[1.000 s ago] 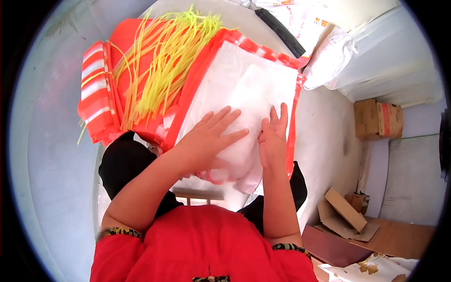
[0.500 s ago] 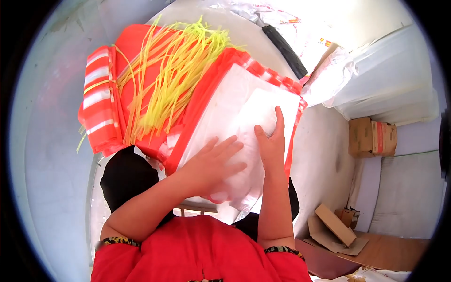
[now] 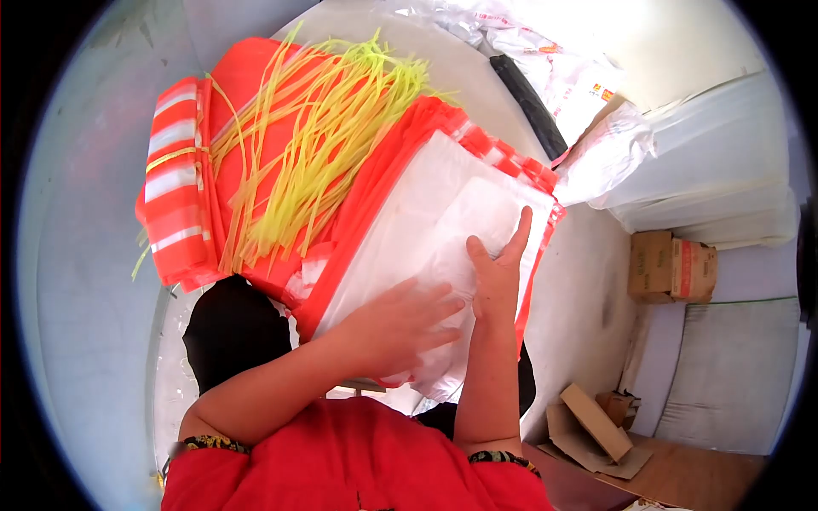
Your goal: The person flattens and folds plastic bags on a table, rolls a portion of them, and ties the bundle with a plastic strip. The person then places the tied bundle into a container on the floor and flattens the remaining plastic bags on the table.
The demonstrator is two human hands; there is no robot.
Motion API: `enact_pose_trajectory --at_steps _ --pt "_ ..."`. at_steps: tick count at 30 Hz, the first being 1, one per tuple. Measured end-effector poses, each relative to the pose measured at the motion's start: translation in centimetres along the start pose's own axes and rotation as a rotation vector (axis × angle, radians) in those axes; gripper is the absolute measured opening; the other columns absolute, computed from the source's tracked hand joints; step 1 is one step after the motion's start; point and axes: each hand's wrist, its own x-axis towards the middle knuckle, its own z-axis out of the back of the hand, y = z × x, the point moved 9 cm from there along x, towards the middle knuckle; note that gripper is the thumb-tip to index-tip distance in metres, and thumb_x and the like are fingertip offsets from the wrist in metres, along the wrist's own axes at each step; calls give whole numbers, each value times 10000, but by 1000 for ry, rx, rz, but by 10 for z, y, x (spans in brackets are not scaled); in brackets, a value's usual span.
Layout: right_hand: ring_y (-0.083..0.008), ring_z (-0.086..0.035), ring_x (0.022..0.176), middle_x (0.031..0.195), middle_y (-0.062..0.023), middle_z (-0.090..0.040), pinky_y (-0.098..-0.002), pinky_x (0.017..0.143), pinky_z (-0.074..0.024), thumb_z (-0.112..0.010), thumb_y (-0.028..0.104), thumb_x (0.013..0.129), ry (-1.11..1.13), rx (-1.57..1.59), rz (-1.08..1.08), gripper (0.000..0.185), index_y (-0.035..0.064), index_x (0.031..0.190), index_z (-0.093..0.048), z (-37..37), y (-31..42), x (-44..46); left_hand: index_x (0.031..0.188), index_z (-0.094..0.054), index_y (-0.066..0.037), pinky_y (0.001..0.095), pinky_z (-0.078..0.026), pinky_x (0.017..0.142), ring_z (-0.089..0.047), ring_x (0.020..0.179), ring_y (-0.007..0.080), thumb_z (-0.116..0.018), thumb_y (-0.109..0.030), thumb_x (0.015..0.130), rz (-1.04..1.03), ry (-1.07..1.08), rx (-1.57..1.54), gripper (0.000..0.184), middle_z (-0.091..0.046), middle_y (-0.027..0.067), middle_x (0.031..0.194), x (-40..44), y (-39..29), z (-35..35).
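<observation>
A white plastic sheet or bag (image 3: 426, 196) lies over a stack of red-and-white plastic (image 3: 349, 230) in front of me. My left hand (image 3: 405, 328) is over the white plastic's lower part, fingers spread and a little blurred. To its right, my right hand (image 3: 501, 272) rests at the white plastic's right side, thumb and a finger apart; its other fingers are hidden or folded. Left of the stack, a bunch of yellow-green strips (image 3: 328, 145) lies on red plastic (image 3: 243, 68). A folded red-and-white striped bundle (image 3: 175, 183) with a yellow tie is at the far left.
Behind the stack are a black roll (image 3: 528, 111) and white printed sacks (image 3: 554, 77). At the right stand a cardboard box (image 3: 673, 266) and opened cardboard (image 3: 601, 426) on a brown surface (image 3: 699, 473). My black-clad knee (image 3: 234, 332) is below the strips.
The view has shifted, so the stack sits lower in the frame. My left hand has moved down over the white plastic. My right thumb has spread away from the finger beside it.
</observation>
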Motion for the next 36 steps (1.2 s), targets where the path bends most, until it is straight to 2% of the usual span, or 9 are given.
enact_pose_trajectory --at_steps 4,12,19,21,28,30,33,34,36 --pt "-305 -397 1459 1634 -220 -312 -390 1181 -362 -663 24 893 -28 -24 12 980 70 1673 -72 -1 3 1 1428 -595 -217 536 -220 1247 -257 1581 246 -758 -428 844 -13 54 26 642 -389 47 1652 0 1 -2" --pt "-306 -399 1468 1650 -207 -312 -389 1190 -350 -661 27 894 -53 -219 67 963 55 1669 -89 -1 9 3 1352 -642 -196 541 -183 1256 -274 1573 239 -740 -462 868 -34 14 -7 561 -430 49 1619 -8 3 -6" --pt "-276 -388 1472 1654 -190 -309 -368 1185 -351 -641 15 897 -24 95 -44 924 56 1667 -132 -7 -13 9 1267 -682 -159 565 -180 1256 -326 1545 245 -731 -408 897 -79 58 -66 449 -500 72 1554 -13 2 -2" --pt "-266 -393 1465 1639 -188 -331 -364 1184 -351 -636 9 887 -28 160 -30 925 57 1667 -141 -13 -5 7 1243 -684 -136 554 -225 1245 -376 1514 248 -732 -397 898 -91 36 -105 436 -552 80 1499 -13 1 0" --pt "-301 -398 1457 1627 -171 -347 -358 1150 -403 -592 -32 859 -131 -447 310 738 62 1563 -395 -5 19 11 1197 -660 -89 415 -426 1133 -592 1309 244 -731 -297 886 -134 -85 -150 381 -671 104 1295 -11 0 6" --pt "-346 -439 1424 1631 -186 -338 -346 1156 -379 -599 -2 856 -173 -621 445 622 51 1472 -525 -5 20 8 1195 -654 -88 398 -453 1088 -616 1244 244 -736 -271 857 -112 -22 -188 394 -675 97 1231 -9 3 -6" --pt "-379 -433 1423 1628 -206 -331 -374 1166 -367 -593 1 854 -105 -564 343 509 49 1359 -631 -9 7 10 1190 -651 -86 376 -468 1044 -614 1208 243 -742 -260 818 -117 102 -151 421 -661 83 1190 -2 -1 -18" --pt "-403 -438 1408 1633 -214 -313 -425 1149 -395 -577 4 866 -106 -628 380 459 56 1313 -670 -10 7 11 1188 -652 -86 369 -468 1034 -606 1205 242 -744 -261 806 -128 145 -115 430 -653 78 1185 2 -2 -20" --pt "-420 -439 1410 1604 -217 -368 -474 1130 -417 -572 21 883 -153 -925 576 448 59 1321 -664 -16 26 3 1193 -650 -81 380 -442 1079 -574 1255 247 -736 -253 799 -129 9 -48 438 -632 75 1252 9 -2 -4"
